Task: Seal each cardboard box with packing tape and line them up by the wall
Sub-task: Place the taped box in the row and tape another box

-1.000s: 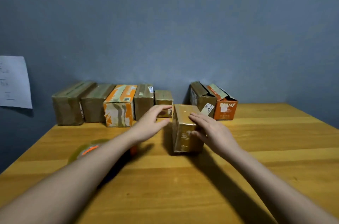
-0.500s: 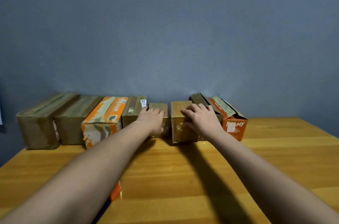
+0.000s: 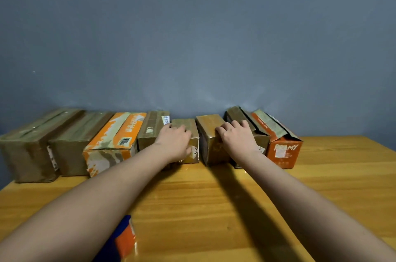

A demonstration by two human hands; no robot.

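1. Gold box (image 3: 211, 139): centre of the frame, in the row at the wall (image 3: 192, 36). A second ago it stood well out on the table (image 3: 321, 186), apart from the row; it has since been slid back into the gap. A narrow slit remains on its left, toward the small box (image 3: 188, 133); on its right it sits against the brown box (image 3: 235, 115)

2. Right hand (image 3: 236, 136): lies over the right top edge of the gold box, fingers curled onto it and onto the brown box beside it. Reads as pressing rather than lifting

3. Left hand (image 3: 174, 140): lies on the small box, fingers bent over its top and thumb down its front. A second ago it hovered beside the gold box; now it steadies the neighbour

4. Row, left to right: two olive boxes (image 3: 32, 143), orange-white box (image 3: 113, 139), tall brown box (image 3: 151, 131), small box, gold box, brown box, orange box (image 3: 282, 150). The last two, at right of centre, show loose flaps and stand askew; judged not yet sealed

5. Tape roll (image 3: 125, 238): orange and blue, lower left of the frame, partly under the left forearm; untouched

6. Standing: gold box judged sealed and placed; closing the slit and the two right boxes remain
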